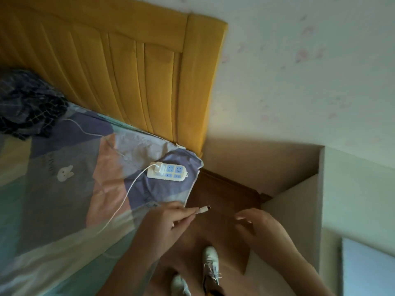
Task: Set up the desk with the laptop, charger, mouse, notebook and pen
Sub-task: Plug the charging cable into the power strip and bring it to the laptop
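A white power strip (168, 172) with blue sockets lies on the corner of the bed. A white charger plug (157, 166) is in its left socket. The charger's white cable (126, 195) runs down across the bedsheet to my left hand (164, 227), which pinches the cable's end just behind its connector (204, 209). The connector tip points right, in the air above the floor. My right hand (260, 227) hovers a short way to the right of the connector, fingers apart and holding nothing. No laptop, mouse, notebook or pen is in view.
A bed with a patchwork sheet (64, 189) fills the left side, backed by a yellow wooden headboard (128, 60). Dark checked cloth (27, 103) lies on it. A pale cabinet (299, 210) stands right of my hands. White shoes (210, 263) are on the brown floor below.
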